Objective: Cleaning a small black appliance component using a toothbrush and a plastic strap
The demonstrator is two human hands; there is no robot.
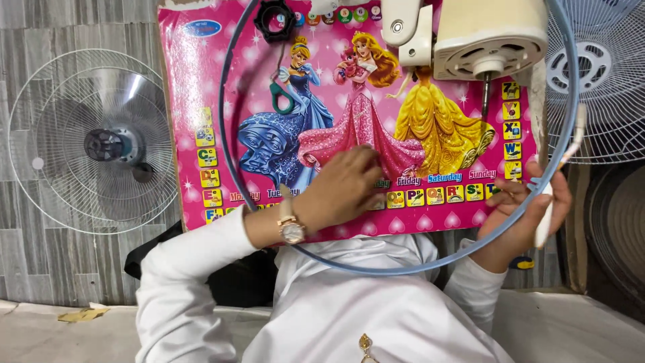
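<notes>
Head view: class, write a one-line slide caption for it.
Left hand rests on a pink picture mat; right hand grips a blue ring beneath a cream fan motor.

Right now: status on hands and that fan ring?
Left hand flat on pink picture board, holding nothing. Right hand gripping blue fan guard ring at its rim. Fan motor with bare shaft inside ring; black nut lies on board.

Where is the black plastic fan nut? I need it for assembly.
In the head view, the black plastic fan nut lies at the top left of the pink picture board, inside the blue ring.
</notes>
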